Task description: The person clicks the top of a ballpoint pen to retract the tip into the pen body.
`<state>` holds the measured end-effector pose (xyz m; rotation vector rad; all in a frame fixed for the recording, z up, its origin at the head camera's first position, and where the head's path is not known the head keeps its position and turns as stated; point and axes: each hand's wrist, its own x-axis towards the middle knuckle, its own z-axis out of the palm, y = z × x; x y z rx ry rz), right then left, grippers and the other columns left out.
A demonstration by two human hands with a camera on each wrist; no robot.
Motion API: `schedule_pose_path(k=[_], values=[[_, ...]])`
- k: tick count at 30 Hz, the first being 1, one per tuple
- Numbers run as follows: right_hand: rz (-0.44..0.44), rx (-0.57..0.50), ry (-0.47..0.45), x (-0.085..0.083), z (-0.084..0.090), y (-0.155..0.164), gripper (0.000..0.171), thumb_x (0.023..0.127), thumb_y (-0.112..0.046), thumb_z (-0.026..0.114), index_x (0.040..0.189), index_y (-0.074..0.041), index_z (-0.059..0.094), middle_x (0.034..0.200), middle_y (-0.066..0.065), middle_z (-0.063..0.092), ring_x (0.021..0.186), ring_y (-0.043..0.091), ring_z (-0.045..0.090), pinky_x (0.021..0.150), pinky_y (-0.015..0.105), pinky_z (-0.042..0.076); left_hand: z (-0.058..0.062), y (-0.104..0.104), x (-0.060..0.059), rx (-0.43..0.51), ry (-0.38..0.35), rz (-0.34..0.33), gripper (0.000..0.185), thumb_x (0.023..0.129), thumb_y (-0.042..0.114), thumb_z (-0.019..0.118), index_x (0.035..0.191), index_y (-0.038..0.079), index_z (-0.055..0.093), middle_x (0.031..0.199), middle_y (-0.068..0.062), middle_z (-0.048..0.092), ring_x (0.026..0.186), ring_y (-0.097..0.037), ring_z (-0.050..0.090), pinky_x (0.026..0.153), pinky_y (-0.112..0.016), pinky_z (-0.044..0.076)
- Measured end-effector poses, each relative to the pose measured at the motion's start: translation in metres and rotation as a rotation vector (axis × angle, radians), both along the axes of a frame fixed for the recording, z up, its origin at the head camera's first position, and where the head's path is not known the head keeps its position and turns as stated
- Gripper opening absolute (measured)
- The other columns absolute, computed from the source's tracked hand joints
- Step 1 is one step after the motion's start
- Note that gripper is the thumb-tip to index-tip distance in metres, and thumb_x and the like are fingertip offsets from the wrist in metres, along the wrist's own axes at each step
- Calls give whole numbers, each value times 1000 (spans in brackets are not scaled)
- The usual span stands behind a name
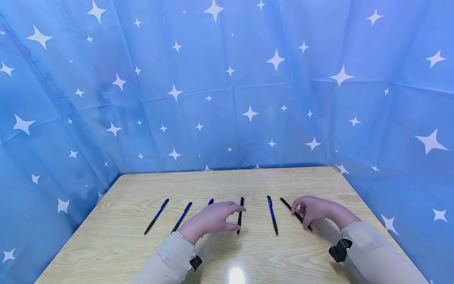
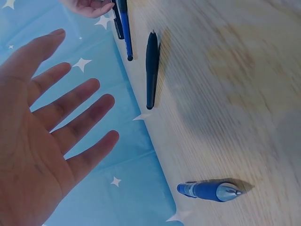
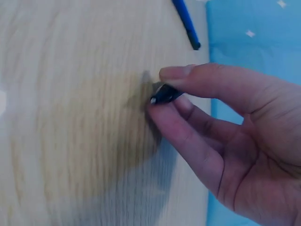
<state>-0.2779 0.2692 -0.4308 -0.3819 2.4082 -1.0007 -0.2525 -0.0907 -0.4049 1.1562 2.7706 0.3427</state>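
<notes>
On the light wooden table [image 1: 248, 252], six pens lie in a row. The right hand [image 1: 312, 210] pinches the rightmost black pen [image 1: 296, 214]. Just left of that grip lies a blue pen [image 1: 272, 215], then a black pen [image 1: 240, 215] beside the left hand [image 1: 213, 219]. Three blue pens lie further left, one [image 1: 211, 201] behind the left hand.

- No text, label, brand, number or sign could be read anywhere in the three views.
- The blue pen [image 1: 272, 215] just left of the right hand [image 1: 313, 210] carried a small pale mark near its far end, too small to read.
- The blue cloth [image 1: 227, 90] beyond both hands bore only white star shapes, no lettering.
</notes>
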Motion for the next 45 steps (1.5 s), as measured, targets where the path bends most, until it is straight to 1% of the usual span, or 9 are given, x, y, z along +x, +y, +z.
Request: schedule_pose_path(k=[6, 13, 18, 22, 27, 31, 35, 41, 45], values=[[-3, -54, -43, -1, 2, 4, 48, 69, 15, 74, 111, -5, 62, 87, 15, 53, 66, 21, 53, 55, 39, 54, 0, 2, 0, 14, 7, 8, 52, 92, 40, 68, 139, 23, 54, 135, 2, 56, 120, -16, 55, 97, -35, 47], [53, -159, 11, 3, 13, 1, 50, 72, 11, 70, 118, -3, 59, 97, 14, 56, 62, 18, 51, 53, 36, 50, 7, 3, -3, 55, 34, 34, 56, 91, 42, 68, 141, 22, 52, 135, 2, 56, 119, -14, 55, 97, -33, 46], [91, -208, 55, 11, 20, -10, 50, 73, 10, 70, 120, -2, 58, 99, 14, 55, 69, 23, 58, 58, 42, 53, 12, 4, -6, 124, 20, 39, 55, 92, 39, 67, 142, 23, 50, 136, 4, 55, 114, -12, 57, 94, -32, 48], [89, -261, 85, 17, 24, -23, 46, 77, 9, 72, 119, -4, 58, 102, 17, 54, 77, 31, 63, 65, 50, 55, 17, 3, -7, 174, 14, 58, 55, 93, 38, 67, 143, 23, 49, 135, 4, 56, 114, -13, 58, 94, -34, 48], [79, -323, 149, 24, 31, -43, 44, 80, 5, 73, 119, -7, 58, 105, 16, 52, 82, 30, 64, 68, 50, 56, 24, 4, -10, 233, 54, 94, 55, 93, 39, 67, 142, 23, 50, 128, 2, 60, 112, -14, 58, 93, -36, 49], [88, -353, 215, 29, 35, -57, 43, 81, 4, 74, 119, -8, 58, 108, 16, 53, 84, 28, 64, 69, 44, 57, 29, 6, -12, 299, 88, 117, 55, 93, 38, 67, 142, 24, 49, 127, 3, 60, 112, -14, 58, 93, -37, 48], [100, -394, 277, 33, 36, -69, 43, 80, 5, 75, 118, -9, 59, 107, 15, 54, 85, 28, 64, 70, 38, 57, 35, 9, -13, 345, 139, 130, 58, 92, 38, 68, 145, 27, 47, 128, 4, 59, 113, -14, 58, 91, -38, 49], [86, -426, 322, 38, 39, -82, 43, 81, 2, 76, 118, -8, 59, 112, 14, 55, 84, 25, 64, 72, 37, 55, 42, 16, -11, 387, 196, 138, 59, 93, 38, 67, 146, 27, 46, 125, 3, 61, 110, -14, 58, 89, -37, 50], [65, -444, 342, 41, 43, -89, 42, 81, 2, 76, 118, -8, 59, 115, 15, 52, 85, 24, 63, 72, 36, 56, 44, 22, -10, 450, 233, 144, 55, 93, 34, 67, 144, 24, 49, 121, 3, 63, 108, -14, 60, 89, -37, 51]])
